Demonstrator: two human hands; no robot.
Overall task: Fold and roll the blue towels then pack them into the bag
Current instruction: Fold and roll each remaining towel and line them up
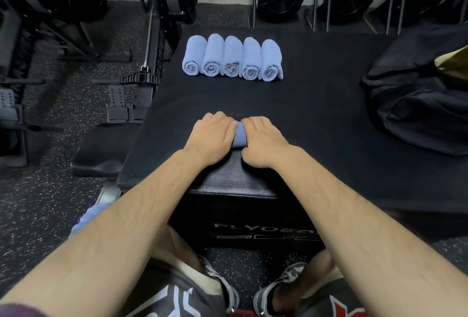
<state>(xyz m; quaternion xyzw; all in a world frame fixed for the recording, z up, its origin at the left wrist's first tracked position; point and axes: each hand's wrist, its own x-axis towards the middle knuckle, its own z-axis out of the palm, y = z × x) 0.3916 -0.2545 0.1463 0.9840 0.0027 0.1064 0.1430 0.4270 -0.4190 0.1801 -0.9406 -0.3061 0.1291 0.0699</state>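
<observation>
On the tabletop (316, 119): five rolled towels (232, 58) lined up; left hand (211, 137) and right hand (263, 142) grip a sixth towel (240, 135) mid-roll; bag (417, 94) right, nothing visibly packed yet.

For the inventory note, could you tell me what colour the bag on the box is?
Black, with a tan lining showing: the bag, head view.
</observation>
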